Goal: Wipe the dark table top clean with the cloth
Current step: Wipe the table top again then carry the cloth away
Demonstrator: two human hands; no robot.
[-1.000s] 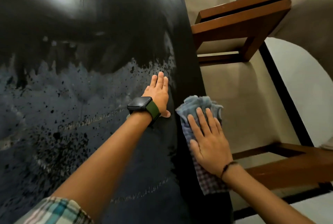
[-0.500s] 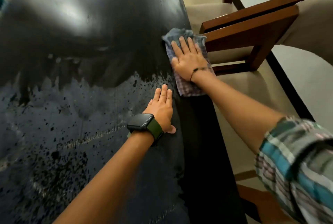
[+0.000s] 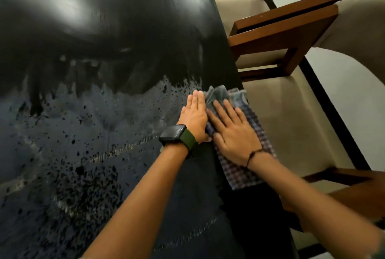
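**Cloth pressed flat at the table's right edge**

At the bottom of the frame two bare forearms are seen reaching up from the lower edge; on the left wrist a black watch (image 3: 173,134) with a green strap is worn, and on the right wrist a thin dark cord bracelet (image 3: 253,155); the right hand (image 3: 233,131) is laid palm down with fingers straight and spread on the checked cloth (image 3: 239,173), pressing it rather than gripping it; the cloth is spread along the right edge of the table (image 3: 104,29), right of centre in the frame, its far end bunched beyond the fingertips; the left hand (image 3: 194,117) is held flat on the table with fingers straight and together, just beside the right hand and touching the cloth's left border; nothing is held by it; across the lower and middle left of the frame the dark surface is covered by a pale, speckled film; higher up it is seen black and glossy with a bright reflection; at the right and upper right, wooden chairs (image 3: 287,35) with beige seats are drawn up against the table.
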